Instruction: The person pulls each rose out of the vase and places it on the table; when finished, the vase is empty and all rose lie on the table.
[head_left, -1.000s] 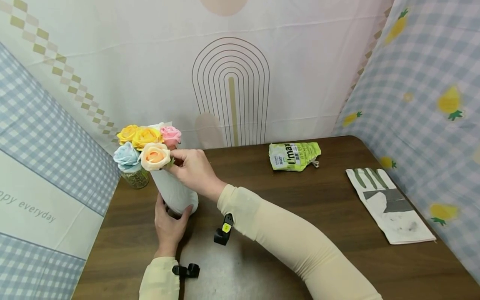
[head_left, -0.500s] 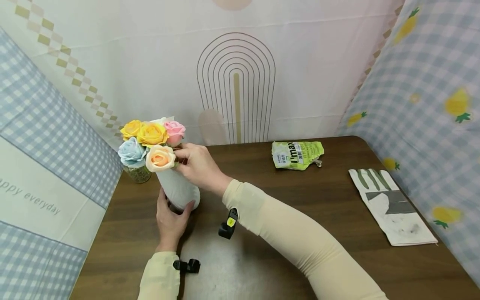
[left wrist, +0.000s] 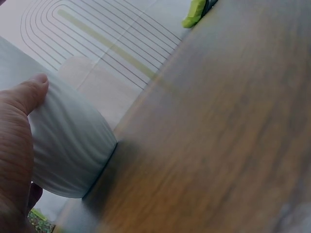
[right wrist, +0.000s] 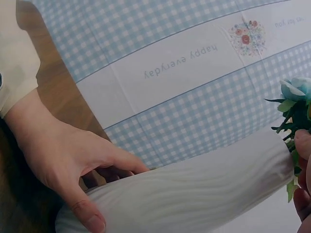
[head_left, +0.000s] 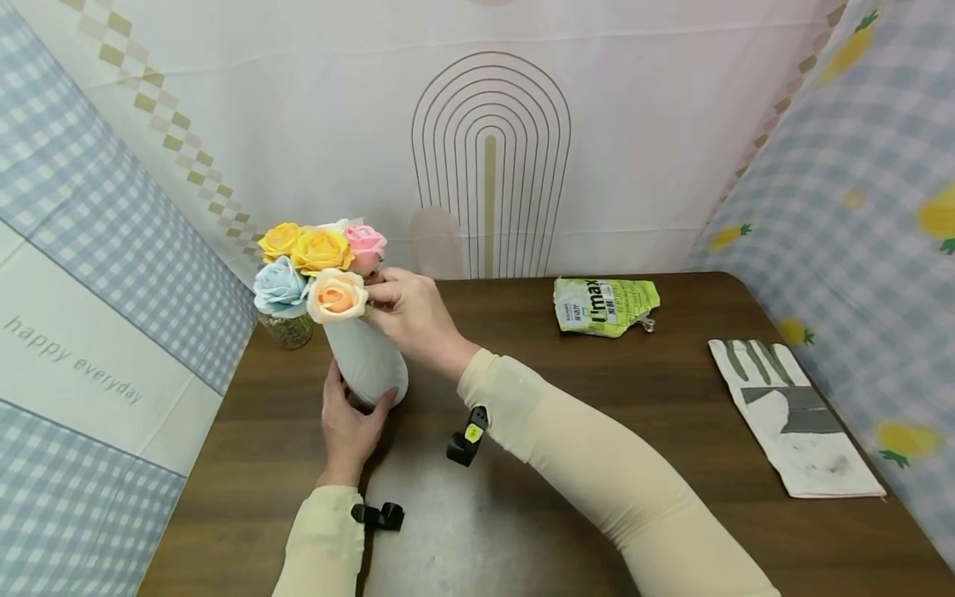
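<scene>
A white ribbed vase [head_left: 366, 361] stands on the table, its base against the wood in the left wrist view. My left hand [head_left: 351, 427] grips the vase low down, thumb on one side and fingers on the other. Artificial roses fill its mouth: a peach rose [head_left: 337, 296] in front, a pale blue rose [head_left: 280, 288], yellow roses [head_left: 322, 249] and a pink rose [head_left: 366, 246]. Beside the peach and pink blooms, my right hand [head_left: 418, 319] pinches a flower stem just above the rim. Its fingertips are partly hidden, so which rose the stem belongs to is unclear.
Behind the vase at left is a glass jar [head_left: 289, 332] with greenish contents. A crumpled green pouch [head_left: 606, 307] with a metal clip lies at the back. On the right lies a white fabric piece [head_left: 813, 460] with green stripes and a grey patch. Patterned cloths hang around the table [head_left: 582, 398].
The whole head view has shifted, so everything sits farther right in the picture. Both hands keep their places on the vase and at the flowers, with only slight movement of the right fingers.
</scene>
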Demonstrator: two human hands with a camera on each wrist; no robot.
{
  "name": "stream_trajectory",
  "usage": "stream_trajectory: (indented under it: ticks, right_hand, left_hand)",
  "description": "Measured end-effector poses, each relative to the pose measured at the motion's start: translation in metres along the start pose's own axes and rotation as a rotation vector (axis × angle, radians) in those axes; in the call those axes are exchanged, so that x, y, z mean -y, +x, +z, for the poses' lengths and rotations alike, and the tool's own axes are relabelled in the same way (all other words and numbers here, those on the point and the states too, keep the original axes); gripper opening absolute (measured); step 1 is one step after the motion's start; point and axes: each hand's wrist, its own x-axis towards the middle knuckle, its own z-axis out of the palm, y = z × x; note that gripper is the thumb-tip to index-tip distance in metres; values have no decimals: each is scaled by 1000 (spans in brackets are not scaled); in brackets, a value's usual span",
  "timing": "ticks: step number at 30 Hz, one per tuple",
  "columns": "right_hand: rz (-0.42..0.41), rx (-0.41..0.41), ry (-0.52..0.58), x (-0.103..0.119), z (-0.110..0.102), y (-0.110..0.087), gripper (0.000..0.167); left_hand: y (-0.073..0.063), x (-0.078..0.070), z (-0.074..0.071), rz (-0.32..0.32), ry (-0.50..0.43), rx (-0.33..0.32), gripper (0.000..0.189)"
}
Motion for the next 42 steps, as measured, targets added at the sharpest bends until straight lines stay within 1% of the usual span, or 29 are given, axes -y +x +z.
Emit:
stream_trajectory:
  ticks: [3,7,11,14,20,24,26,28,31,34,37,40,42]
  right_hand:
    - [-2,-29,30,-2,-4,-1,4]
    - [-15,-80,63,-4,-9,-1,12]
    - [-24,-124,91,-6,-12,-3,14]
    - [-23,-136,106,-7,-12,-3,13]
    - [-22,-143,144,-7,-12,-1,21]
    - [-13,-151,210,-4,-13,1,28]
    - [-1,-169,240,-1,-15,2,30]
    - [14,-188,269,2,-18,2,27]
    - [25,-204,284,15,-26,1,20]
    - [41,-210,309,25,-33,1,10]
    - [37,-225,326,16,-31,3,5]
    - [33,-237,325,5,-28,4,7]
    - [32,-248,322,3,-29,3,8]
  left_hand:
    - [0,0,1,-3,11,6,100]
    - [0,0,1,-6,18,15,100]
    - [-1,0,2,-5,20,21,99]
    - [-1,0,2,3,21,16,99]
    - [-1,-2,3,5,23,-2,97]
    - [0,-3,4,-5,24,-7,97]
    - [0,-3,3,-4,25,-9,96]
    - [0,-2,3,0,28,-12,96]
    - [-1,-2,3,10,22,-24,95]
    - [-1,-1,3,18,20,-30,95]
    - [-1,0,3,16,22,-28,95]
    - [0,-1,3,11,23,-29,95]
    - [0,-1,3,7,22,-26,95]
